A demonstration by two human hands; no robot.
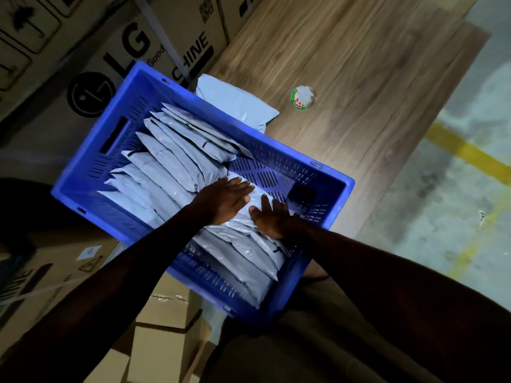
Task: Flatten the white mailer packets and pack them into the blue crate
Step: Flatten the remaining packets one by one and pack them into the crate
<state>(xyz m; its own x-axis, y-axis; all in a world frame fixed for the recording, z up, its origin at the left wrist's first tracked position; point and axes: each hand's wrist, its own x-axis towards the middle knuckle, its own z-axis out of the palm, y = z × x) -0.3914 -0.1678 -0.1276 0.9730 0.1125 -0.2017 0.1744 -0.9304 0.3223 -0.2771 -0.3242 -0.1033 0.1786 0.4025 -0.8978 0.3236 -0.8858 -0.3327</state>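
Note:
A blue slotted crate point(91, 164) stands on the wooden table, holding several white mailer packets point(177, 150) laid overlapping in a row. Both hands are inside the crate on one white packet point(255, 201) near the crate's right side. My left hand point(225, 200) presses flat on it with straight fingers. My right hand point(272, 218) lies flat beside it on the same packet, fingers spread. More packets point(249, 261) lie stacked below my hands at the crate's near end. One puffy white mailer point(237, 103) lies on the table just behind the crate.
The wooden table point(359, 78) stretches to the right, with a small round green-rimmed sticker point(302, 97) on it. Large cardboard boxes point(83, 51) stand on the far left, and smaller boxes point(166, 327) sit low at the left. Concrete floor with a yellow line point(467, 150) is right.

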